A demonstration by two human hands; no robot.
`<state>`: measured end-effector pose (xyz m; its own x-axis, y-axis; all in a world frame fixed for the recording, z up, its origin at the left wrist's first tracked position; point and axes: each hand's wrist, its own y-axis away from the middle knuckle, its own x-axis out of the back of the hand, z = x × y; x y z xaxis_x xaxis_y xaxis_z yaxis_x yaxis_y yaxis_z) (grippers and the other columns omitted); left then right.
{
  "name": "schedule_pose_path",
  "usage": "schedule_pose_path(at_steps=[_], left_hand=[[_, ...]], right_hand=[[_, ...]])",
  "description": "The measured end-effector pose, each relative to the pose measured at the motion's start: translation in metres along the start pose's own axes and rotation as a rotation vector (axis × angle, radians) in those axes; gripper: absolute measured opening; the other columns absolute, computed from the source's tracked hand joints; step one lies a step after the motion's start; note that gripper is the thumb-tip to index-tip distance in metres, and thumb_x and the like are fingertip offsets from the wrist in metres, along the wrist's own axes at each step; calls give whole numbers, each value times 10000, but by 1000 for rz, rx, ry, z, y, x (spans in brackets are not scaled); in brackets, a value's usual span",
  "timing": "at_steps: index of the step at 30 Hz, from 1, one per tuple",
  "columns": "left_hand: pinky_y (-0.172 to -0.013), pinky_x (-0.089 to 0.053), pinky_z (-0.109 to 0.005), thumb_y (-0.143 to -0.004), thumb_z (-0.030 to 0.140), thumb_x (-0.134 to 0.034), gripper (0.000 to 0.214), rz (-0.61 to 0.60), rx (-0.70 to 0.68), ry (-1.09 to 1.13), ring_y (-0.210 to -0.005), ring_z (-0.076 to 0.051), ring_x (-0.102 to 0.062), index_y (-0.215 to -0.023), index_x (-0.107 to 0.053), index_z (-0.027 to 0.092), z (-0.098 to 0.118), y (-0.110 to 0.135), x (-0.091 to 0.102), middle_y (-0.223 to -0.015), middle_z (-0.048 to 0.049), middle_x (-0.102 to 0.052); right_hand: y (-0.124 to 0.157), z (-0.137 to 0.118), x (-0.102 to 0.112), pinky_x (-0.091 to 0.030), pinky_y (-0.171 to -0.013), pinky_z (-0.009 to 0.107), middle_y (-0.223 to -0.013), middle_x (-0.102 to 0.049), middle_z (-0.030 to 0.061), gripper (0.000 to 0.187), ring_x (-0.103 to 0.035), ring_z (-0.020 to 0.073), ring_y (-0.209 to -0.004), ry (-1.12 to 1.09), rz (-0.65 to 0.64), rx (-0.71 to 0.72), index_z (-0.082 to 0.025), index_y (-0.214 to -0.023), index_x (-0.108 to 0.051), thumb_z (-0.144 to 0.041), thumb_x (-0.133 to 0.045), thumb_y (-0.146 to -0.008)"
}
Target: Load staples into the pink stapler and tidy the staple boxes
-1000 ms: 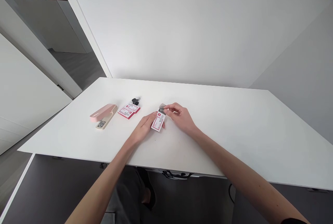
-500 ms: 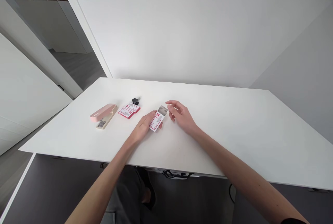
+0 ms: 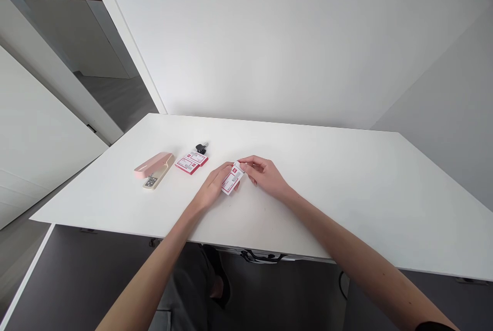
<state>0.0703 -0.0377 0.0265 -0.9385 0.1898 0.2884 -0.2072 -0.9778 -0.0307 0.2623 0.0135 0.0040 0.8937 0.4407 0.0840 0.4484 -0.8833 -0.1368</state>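
Note:
My left hand is closed round a small red-and-white staple box, held tilted just above the table, label side up. My right hand pinches at the upper end of the same box with thumb and forefinger, its other fingers curled. No grey shows at that end. To the left lie more red-and-white boxes of the same look, side by side. Further left a pink and cream stapler stands with its arm raised.
A black clip-like item lies just behind the boxes on the white table. A wall rises along the table's back edge. Below the front edge is a black handle.
My right hand has moved left onto the box's upper end. The grey part that stuck out there no longer shows; a white end is seen instead. My left hand keeps its hold.

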Motion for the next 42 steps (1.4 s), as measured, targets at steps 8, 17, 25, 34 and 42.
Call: schedule_pose_path(at_steps=[8, 17, 25, 34, 42], left_hand=[[-820, -464, -337, -1049, 502, -374, 424, 118, 5, 16, -868, -218, -612, -1230, -607, 197, -7, -1, 0, -934, -35, -685], [-854, -484, -340, -1048, 568, -395, 463, 308, 38, -77, -853, -198, -620, -1355, -535, 251, -12, -3, -3, -918, -22, -680], [-738, -497, -330, -1026, 547, -459, 427, 657, 74, -229, -776, -200, -651, -1299, -516, 224, -22, 27, 16, -924, -44, -718], [-1184, -328, -567, -898, 339, -615, 569, 826, -77, -702, -1450, -373, -395, -1424, -471, 179, -28, 58, 31, -1502, -197, -472], [-799, -495, -356, -897, 334, -637, 328, 749, -265, -1022, -893, -224, -670, -1201, -647, 211, -25, 65, 14, -1170, -105, -678]], right_hand=[[4, 0, -8, -430, -653, 294, -832, -648, 34, 461, -542, 162, -748, 125, -60, 99, -210, -1182, -790, -557, -554, -993], [2, 8, -6, -469, -600, 276, -911, -608, -1, 494, -518, 111, -616, 68, -49, 32, -291, -1410, -621, -536, -576, -984], [0, 12, 1, -462, -584, 278, -890, -615, -10, 357, -546, 119, -623, 89, 11, -23, -283, -1247, -644, -500, -572, -973], [1, 15, 3, -484, -638, 292, -874, -620, -21, 294, -566, 121, -635, 123, -9, -22, -282, -1206, -641, -437, -557, -971], [2, 15, 3, -486, -650, 293, -863, -619, -23, 259, -570, 120, -635, 140, -25, -19, -276, -1157, -657, -422, -551, -971]])
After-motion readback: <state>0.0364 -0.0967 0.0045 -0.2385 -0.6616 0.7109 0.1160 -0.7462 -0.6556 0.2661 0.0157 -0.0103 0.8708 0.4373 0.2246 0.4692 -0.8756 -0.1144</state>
